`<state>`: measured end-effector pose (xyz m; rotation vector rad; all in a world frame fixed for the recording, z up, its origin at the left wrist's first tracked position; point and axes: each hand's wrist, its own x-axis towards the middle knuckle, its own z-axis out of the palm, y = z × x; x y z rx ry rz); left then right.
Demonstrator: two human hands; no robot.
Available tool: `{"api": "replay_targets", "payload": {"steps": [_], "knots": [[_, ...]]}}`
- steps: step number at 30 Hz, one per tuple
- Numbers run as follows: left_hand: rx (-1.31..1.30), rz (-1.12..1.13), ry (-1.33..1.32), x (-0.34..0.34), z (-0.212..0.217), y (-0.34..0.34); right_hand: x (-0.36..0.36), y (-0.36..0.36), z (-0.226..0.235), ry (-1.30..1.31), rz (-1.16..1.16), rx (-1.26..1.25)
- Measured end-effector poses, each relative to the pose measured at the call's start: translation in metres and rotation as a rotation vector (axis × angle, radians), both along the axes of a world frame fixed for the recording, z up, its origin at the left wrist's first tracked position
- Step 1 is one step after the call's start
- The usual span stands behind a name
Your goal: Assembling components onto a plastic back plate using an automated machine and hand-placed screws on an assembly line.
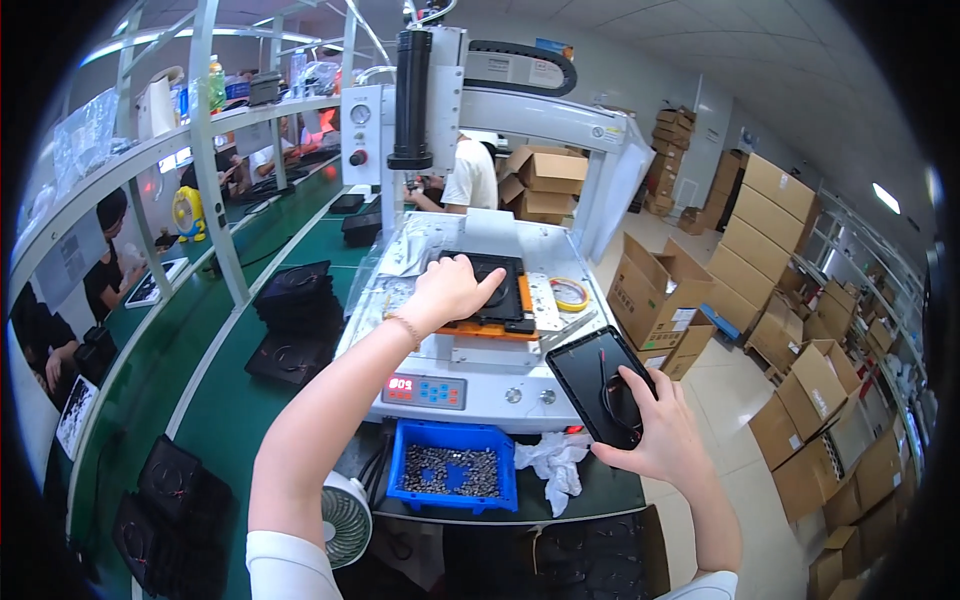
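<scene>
My left hand (pixel 455 290) is over a black plastic housing (pixel 512 268) seated in an orange fixture (pixel 500 332) on the white dispensing machine's bed (pixel 480 225). Its fingers curl onto the housing and the thumb points right; part of the grip is hidden. In front of the machine at the right, my right hand (pixel 665 430) grips a similar black housing (pixel 585 385) by its right side. This one is tilted and has a loose thin cable on its face. A black dispensing cylinder (pixel 411 100) hangs above and behind my left hand.
A blue bin (pixel 450 425) of small metal parts and a crumpled white cloth (pixel 556 462) sit before the machine. Stacked black housings (pixel 295 310) stand on the green bench at left. Yellow tape (pixel 570 293) lies beside the fixture. Cartons (pixel 655 290) fill the right; other people work behind.
</scene>
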<state>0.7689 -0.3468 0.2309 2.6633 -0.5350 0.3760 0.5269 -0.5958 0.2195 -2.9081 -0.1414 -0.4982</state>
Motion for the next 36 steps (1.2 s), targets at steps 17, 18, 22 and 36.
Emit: {"api": "replay_targets", "payload": {"steps": [17,18,22,36], "knots": [[0.012,0.446,0.328,-0.006,0.018,-0.056,0.054,-0.010,0.006,0.014,-0.156,0.003],[-0.017,0.440,0.331,-0.009,0.019,-0.054,0.060,-0.006,0.010,0.013,-0.171,0.007],[-0.184,0.371,0.292,-0.009,0.034,-0.026,0.089,0.018,0.025,0.048,-0.253,-0.011],[-0.093,0.420,0.024,-0.086,0.051,0.140,0.212,0.152,0.017,0.150,-0.197,-0.048]]}}
